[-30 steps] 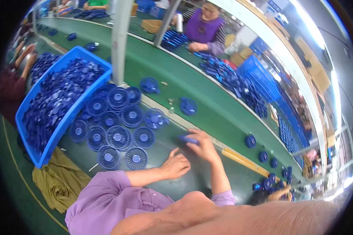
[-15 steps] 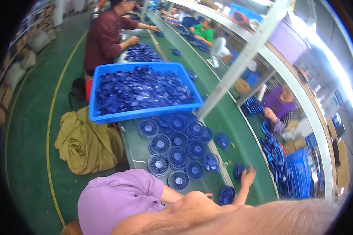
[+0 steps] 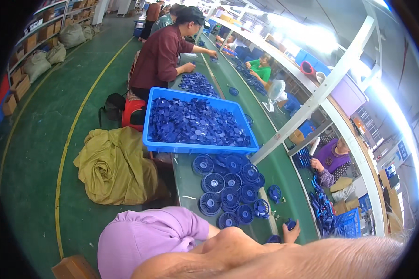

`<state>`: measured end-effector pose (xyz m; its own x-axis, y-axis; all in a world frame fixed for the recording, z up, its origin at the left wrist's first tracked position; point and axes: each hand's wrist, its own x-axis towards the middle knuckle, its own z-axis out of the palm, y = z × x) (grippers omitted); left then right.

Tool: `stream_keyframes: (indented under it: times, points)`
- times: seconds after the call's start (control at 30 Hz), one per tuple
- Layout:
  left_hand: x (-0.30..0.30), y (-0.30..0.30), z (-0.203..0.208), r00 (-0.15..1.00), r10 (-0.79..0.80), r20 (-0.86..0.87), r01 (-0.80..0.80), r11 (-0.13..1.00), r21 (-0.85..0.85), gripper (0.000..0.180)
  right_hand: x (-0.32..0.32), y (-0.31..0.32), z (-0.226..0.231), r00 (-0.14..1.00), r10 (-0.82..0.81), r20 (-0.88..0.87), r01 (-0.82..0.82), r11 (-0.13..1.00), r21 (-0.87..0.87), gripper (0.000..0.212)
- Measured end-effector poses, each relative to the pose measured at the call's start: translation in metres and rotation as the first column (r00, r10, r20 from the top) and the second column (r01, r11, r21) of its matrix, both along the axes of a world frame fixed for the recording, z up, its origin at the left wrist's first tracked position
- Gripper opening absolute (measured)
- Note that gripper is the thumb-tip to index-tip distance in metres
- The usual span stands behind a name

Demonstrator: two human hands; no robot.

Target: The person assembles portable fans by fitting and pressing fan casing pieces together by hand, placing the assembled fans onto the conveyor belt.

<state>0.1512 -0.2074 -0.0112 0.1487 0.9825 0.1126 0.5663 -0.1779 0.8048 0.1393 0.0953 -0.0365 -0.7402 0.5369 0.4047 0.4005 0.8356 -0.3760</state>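
At the near end of the green conveyor belt, my right hand has its fingers closed around a round blue plastic part. My left arm, in a purple sleeve, reaches toward the worktable, but its hand is hidden. Close to my right hand, another blue part is partly covered. A further blue part lies on the belt. Left of the belt, several round, slotted blue grilles lie overlapping on the table.
A blue tray heaped with small blue discs stands beyond the grilles. A white post rises beside the belt. Co-workers in maroon, green and purple work along the line. An olive cloth heap sits at left.
The view has tilted up and swung left, so the scene sits farther right. My left fingers, partly seen before, are now hidden. My right hand stays at the blue part over the belt.
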Motion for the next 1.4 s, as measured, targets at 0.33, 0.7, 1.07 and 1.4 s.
stream_keyframes:
  times: [0.33,0.7,1.07,1.4]
  points:
    - [-0.071,-0.238,0.221,0.915,0.135,0.381,-0.403,0.223,0.888,0.018,0.069,-0.185,0.055,0.920,0.271,-0.283,-0.325,0.931,-0.166,0.076]
    - [-0.037,-0.195,0.205,0.896,-0.408,0.175,-0.014,0.367,0.930,0.026,0.120,-0.250,0.022,0.949,0.258,-0.184,-0.294,0.933,-0.208,0.080]
    - [-0.036,-0.155,0.234,0.954,-0.300,-0.026,0.199,0.565,0.801,0.031,0.184,-0.235,-0.037,0.996,-0.062,-0.070,0.063,0.998,0.018,0.084]
    - [-0.008,-0.138,0.267,0.850,-0.485,-0.206,0.484,0.564,0.669,0.036,0.248,-0.269,0.009,0.874,-0.407,-0.265,0.364,0.910,-0.197,0.080]
